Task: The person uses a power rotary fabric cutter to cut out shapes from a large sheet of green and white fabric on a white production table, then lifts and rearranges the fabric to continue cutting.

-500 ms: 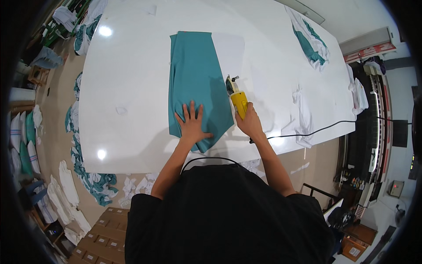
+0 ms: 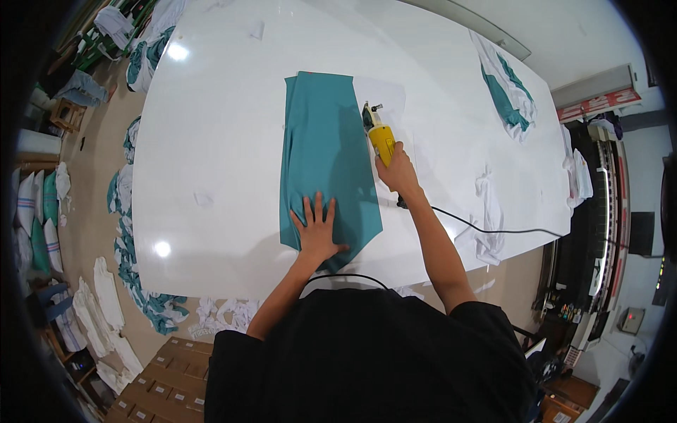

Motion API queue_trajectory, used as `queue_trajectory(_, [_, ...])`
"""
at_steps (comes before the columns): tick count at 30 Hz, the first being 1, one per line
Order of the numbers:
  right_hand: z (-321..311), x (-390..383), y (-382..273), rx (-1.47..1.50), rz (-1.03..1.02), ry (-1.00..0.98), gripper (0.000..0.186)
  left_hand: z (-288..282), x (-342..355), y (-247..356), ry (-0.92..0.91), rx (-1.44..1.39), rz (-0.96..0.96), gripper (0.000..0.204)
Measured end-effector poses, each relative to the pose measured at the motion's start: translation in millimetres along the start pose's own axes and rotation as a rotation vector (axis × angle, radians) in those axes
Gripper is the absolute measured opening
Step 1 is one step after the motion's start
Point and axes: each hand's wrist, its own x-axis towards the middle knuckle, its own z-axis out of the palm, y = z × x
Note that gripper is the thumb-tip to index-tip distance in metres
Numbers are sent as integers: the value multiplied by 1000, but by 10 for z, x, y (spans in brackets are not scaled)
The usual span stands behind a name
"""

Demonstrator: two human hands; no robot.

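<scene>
Nearest to us, our left hand [image 2: 319, 236] lies on the near part of the teal fabric [image 2: 321, 148], its fingers spread. We do best to press evenly there, so the layers lie flat and don't creep, with the thumb well clear of the blade. The fabric lies lengthwise before us on the white worktop [image 2: 211, 134], its pointed near end close to the worktop's near edge.

Farther out, our right hand [image 2: 398, 173] has its fingers wrapped around the yellow cutter [image 2: 381, 142], whose head sits at the fabric's right edge; we cannot tell whether it touches. A level, steady cutter should suit that long edge. The black cord [image 2: 486, 230] trails right, across crumpled white cloth [image 2: 488, 218], and could snag there.

Beyond, a white piece [image 2: 388, 92] shows past the fabric's right edge. Bare worktop gives us room left and ahead; the teal-and-white bundle [image 2: 504, 88] lies well apart, at the far right.
</scene>
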Motion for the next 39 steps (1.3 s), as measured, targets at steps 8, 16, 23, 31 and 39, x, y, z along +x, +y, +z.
queue_trajectory(8, [1,745,-205,-3,-24,25,56,-19,32,-27,-8,-13,2,143])
queue_trajectory(16, [11,1251,-387,-12,-28,29,58,78,40,-47,16,1,-6,147])
queue_trajectory(23, [58,1407,-503,9,25,33,60,141,34,-61,15,5,2,146])
queue_trajectory(31, [189,1629,-583,-34,75,85,69,1,13,-34,-3,-28,-18,138])
queue_trajectory(39, [149,1733,-188,-8,35,96,65,-38,139,-382,-826,-289,535,11])
